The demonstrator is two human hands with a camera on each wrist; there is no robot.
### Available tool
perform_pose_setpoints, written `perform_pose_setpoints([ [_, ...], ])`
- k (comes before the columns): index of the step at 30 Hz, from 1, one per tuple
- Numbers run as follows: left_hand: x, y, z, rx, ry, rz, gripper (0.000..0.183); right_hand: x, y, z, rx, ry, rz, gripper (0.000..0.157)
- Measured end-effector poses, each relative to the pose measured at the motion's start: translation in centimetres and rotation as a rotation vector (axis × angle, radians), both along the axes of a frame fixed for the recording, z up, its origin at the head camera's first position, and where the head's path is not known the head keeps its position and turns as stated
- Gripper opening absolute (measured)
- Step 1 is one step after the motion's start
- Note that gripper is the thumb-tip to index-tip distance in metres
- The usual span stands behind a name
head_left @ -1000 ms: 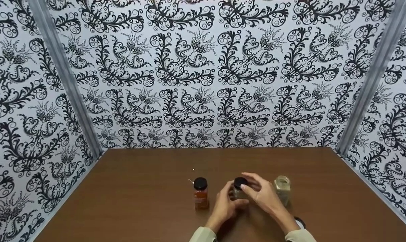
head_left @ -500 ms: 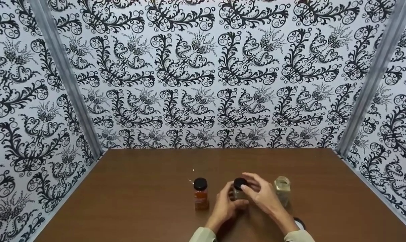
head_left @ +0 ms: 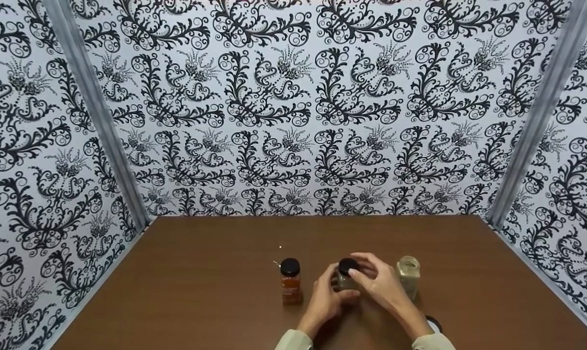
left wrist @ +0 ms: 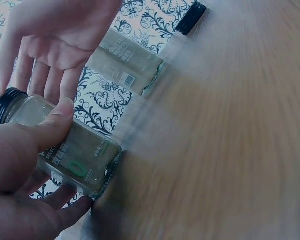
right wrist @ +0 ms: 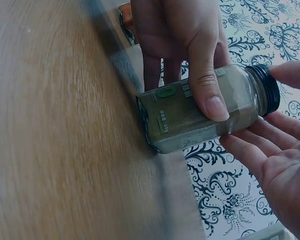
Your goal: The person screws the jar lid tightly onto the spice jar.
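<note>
A glass spice jar of grey-green powder stands upright between both hands near the middle of the table. My left hand grips its body, with the thumb across the labelled front in the right wrist view. At the top, my right hand holds the black screw lid between thumb and fingers. The lid sits on the jar's neck. Right of the hands is a second, lidless spice jar with similar powder, partly hidden by the right hand. A loose black lid with a white inside lies beside my right wrist.
A lidded spice jar of orange-red powder stands left of the hands. Tiny white scraps lie just behind it. The brown wooden table is bounded at the back and sides by black-and-white patterned walls.
</note>
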State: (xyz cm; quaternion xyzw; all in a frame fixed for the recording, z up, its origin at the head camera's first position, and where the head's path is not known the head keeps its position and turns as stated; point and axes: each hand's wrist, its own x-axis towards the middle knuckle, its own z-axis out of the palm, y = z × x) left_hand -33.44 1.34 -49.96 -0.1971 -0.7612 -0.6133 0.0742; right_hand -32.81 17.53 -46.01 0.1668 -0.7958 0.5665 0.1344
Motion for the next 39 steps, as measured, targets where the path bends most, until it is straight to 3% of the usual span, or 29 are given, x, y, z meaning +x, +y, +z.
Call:
perform_pose_setpoints([
  [7,-0.22,0.08,-0.05,-0.023,0.003,0.01,0.057,-0.08,-0.03,-0.23,0.023,0.041,-0.016,0.031],
  [39,-0.27,0.08,-0.11,0.003,-0.012,-0.004,0.058,-0.06,-0.15,-0.2,-0.006,-0.023,-0.026,0.037],
])
